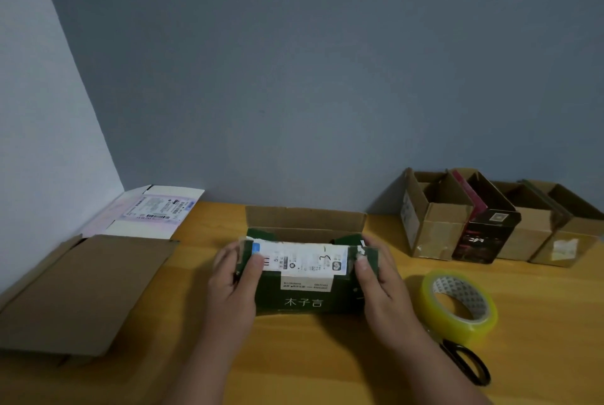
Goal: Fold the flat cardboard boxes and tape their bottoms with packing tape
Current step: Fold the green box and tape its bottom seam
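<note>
Head view: at lower centre I grip the green box (307, 290), left hand (233, 280) and right hand (379, 277) pinching its end flaps. Folding step, I judge; next, fetch the tape (459, 305), lower right.

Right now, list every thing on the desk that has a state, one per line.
green box: folded up, flaps open, gripped at both ends
left hand: gripping box
right hand: gripping box
tape roll: lying untouched
scissors: closed
brown cardboard: flat
finished boxes: upright, open-topped
</note>
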